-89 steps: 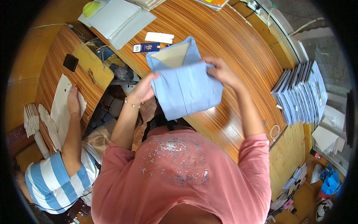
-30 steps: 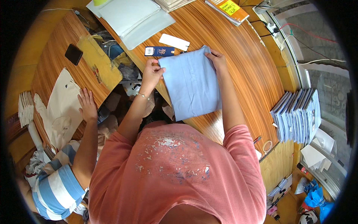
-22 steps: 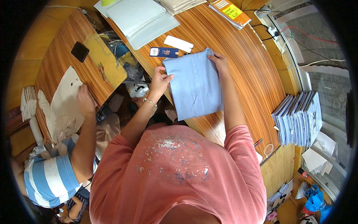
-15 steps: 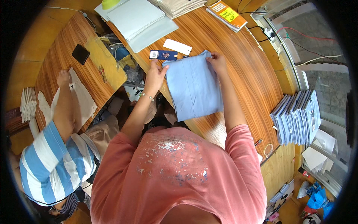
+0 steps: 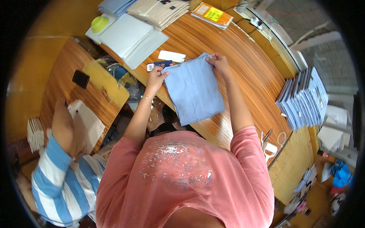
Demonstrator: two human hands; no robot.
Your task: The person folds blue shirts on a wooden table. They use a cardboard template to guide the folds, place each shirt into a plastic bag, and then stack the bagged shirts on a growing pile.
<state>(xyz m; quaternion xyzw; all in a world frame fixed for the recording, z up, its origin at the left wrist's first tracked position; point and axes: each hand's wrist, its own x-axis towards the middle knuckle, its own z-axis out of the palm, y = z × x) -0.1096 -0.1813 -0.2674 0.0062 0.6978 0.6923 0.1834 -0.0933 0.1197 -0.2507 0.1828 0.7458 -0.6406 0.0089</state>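
A folded light-blue garment (image 5: 194, 91) lies across the table's near edge in front of me, its lower part reaching past that edge. My left hand (image 5: 155, 80) pinches its far left corner between thumb and fingers. At the far right corner my right hand (image 5: 219, 64) grips the cloth the same way. A navy hang tag (image 5: 151, 66) sits just beyond my left fingers, partly hidden by them. Behind it, near the garment's far edge, rests a white tag (image 5: 172, 56).
White sheets (image 5: 125, 36), folded beige garments (image 5: 159, 14) and an orange notebook (image 5: 211, 15) lie at the back. Packed blue garments (image 5: 304, 100) stand at the right, near a white-handled tool (image 5: 269, 149). A co-worker in a striped shirt (image 5: 68, 182) handles beige cloth (image 5: 87, 121) at the left table.
The whole view has shifted, bringing more of the back table and the white-handled tool into sight. Both hands keep their hold on the garment's far corners.
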